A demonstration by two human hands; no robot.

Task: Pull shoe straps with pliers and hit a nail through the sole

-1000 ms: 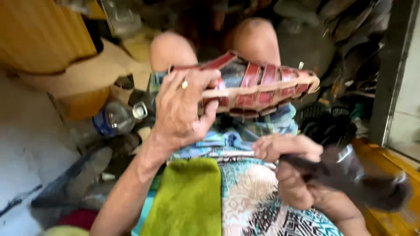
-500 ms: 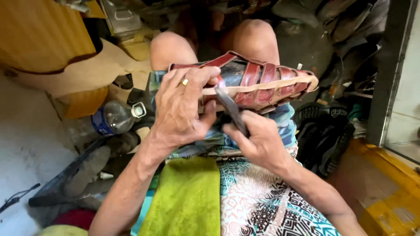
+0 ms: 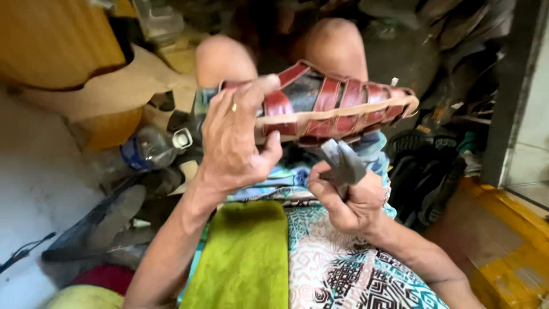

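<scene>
Gripping the red strapped sandal (image 3: 337, 109) sideways, your left hand (image 3: 234, 143) curled round its heel while your right hand (image 3: 346, 197) clenched a dark tool (image 3: 341, 162) underneath.

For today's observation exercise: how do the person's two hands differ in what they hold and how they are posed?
The left hand grips a red strapped sandal raised above the knees; the right hand sits lower, closed around a dark metal tool. The left wears a ring; none shows on the right. Both are bare.

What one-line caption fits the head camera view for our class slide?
Left hand holds a red strapped sandal sole-edge up over the lap while right hand grips a dark hammer just below it.
</scene>
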